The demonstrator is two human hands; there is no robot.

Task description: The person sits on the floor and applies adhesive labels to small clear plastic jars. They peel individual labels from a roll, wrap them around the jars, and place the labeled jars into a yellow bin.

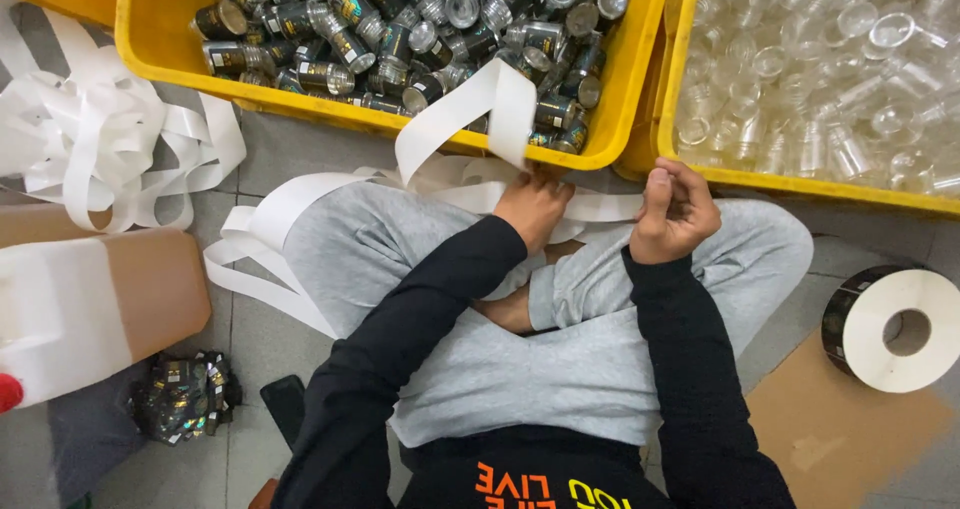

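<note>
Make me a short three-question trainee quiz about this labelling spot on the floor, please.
1. True or false: the yellow crate nearest the left hand holds labelled jars.
2. Which hand touches the white backing strip? A left, B right, C neither.
3. Fill in: the label roll lies on the floor to the person's ____.

Key: 1 true. 2 A: the left hand rests on the strip, while the right hand is closed in a loose fist beside the crate of clear unlabelled jars. 3 right.
</note>
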